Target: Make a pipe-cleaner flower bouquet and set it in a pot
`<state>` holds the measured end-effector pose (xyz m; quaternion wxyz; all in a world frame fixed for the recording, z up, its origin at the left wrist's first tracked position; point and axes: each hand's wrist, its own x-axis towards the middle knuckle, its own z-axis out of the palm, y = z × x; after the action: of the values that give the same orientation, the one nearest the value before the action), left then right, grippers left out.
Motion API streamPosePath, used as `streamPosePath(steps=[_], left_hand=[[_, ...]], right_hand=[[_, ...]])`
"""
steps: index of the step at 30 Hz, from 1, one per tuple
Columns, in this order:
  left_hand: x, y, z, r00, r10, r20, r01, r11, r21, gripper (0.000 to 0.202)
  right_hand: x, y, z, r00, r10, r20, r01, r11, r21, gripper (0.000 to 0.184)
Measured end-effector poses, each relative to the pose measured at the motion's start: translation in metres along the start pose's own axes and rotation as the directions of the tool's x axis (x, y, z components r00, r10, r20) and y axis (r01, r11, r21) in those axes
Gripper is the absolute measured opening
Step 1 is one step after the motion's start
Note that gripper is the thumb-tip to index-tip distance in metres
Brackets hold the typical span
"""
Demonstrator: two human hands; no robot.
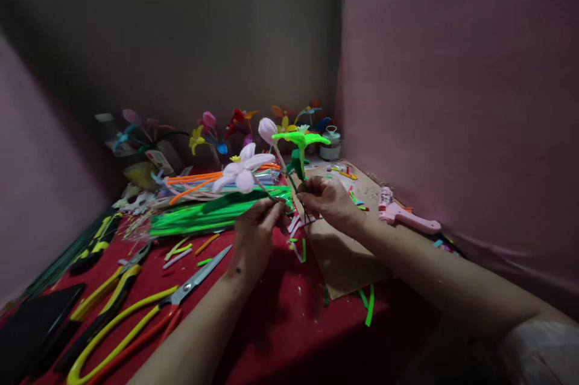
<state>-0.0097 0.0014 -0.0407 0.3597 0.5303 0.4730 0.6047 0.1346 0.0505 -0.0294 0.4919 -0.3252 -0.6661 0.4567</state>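
Observation:
My left hand (256, 237) is closed in a pinch on the stem of a pale lilac pipe-cleaner flower (245, 172), whose head with a yellow centre leans to the left. Beside it, my right hand (333, 203) grips the stems of a bright green pipe-cleaner flower (301, 140) and a pale lilac bud (268, 130) together. A dark green leaf shows just above the right fingers. Thin dark stem ends stick out below that hand. Both hands are close together above the brown cardboard (346, 264), and the fingertips partly hide the stems.
Yellow-and-red-handled scissors (181, 294), pliers (115, 285) and a black flat object (38, 324) lie at left. Bundled green pipe cleaners (203, 216) are behind my left hand. Finished flowers (208, 131) stand at the back. A pink glue gun-like tool (409, 217) lies at right.

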Motion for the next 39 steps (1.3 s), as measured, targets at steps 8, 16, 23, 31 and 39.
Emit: streamPosePath(steps=[8,16,23,31,39], left_hand=[[-0.002,-0.001,0.003,0.998,-0.055,0.004,0.055,0.998,-0.020,0.015],[-0.002,-0.002,0.004,0.997,-0.070,0.037,0.068,0.997,0.041,0.017],[0.001,0.004,-0.001,0.996,-0.085,-0.020,0.086,0.996,0.031,0.016],[-0.002,-0.002,0.002,0.991,-0.119,0.056,0.123,0.990,-0.069,0.019],[-0.005,0.002,0.001,0.978,-0.091,0.188,0.105,0.992,-0.067,0.020]], right_hand=[[-0.012,0.008,0.011,0.996,0.081,0.036,-0.084,0.989,0.124,0.016],[-0.016,0.014,0.013,0.997,0.072,0.028,-0.073,0.996,0.042,0.016],[0.014,0.015,-0.023,0.992,0.017,-0.123,-0.089,0.792,-0.604,0.012],[0.039,0.042,-0.043,0.973,0.161,-0.163,-0.214,0.389,-0.896,0.017],[0.014,0.008,-0.029,0.988,-0.095,-0.120,-0.013,0.727,-0.686,0.025]])
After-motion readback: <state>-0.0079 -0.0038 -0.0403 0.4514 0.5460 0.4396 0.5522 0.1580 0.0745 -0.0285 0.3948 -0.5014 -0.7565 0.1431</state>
